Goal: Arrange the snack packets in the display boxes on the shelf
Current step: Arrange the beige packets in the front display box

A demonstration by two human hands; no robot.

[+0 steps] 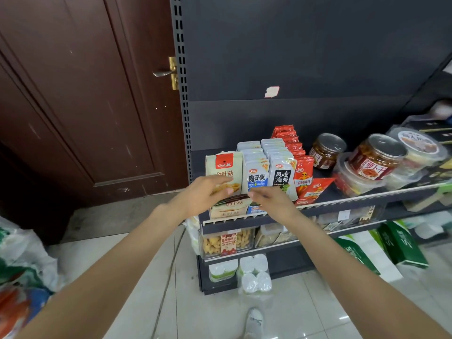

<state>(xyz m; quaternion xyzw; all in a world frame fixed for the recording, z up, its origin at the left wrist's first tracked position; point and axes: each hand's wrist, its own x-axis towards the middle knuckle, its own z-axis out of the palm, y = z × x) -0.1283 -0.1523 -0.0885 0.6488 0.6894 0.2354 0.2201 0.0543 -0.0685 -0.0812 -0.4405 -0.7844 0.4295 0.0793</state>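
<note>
A dark brown panelled door (80, 99) with a brass handle (168, 72) stands left of a dark grey shelving unit (305, 57). Glossy pale floor tiles (210, 314) reflect the light; a thin cable (168, 277) trails across them.

cream packet (223, 167): 金针菇 | blue packet (256, 178): 魔芋爽 | black packet (281, 177): 风吃海带 | jar (375, 159): 萝卜干

A: The left hand (206, 192) covers the lower half of the cream packet (223, 167), and whether its fingers touch it is unclear

B: The right hand (271, 200) hides the display boxes' (230, 209) fronts. Far right, the black boxes (433, 129) blur and run off the edge, like both forearms below
</note>
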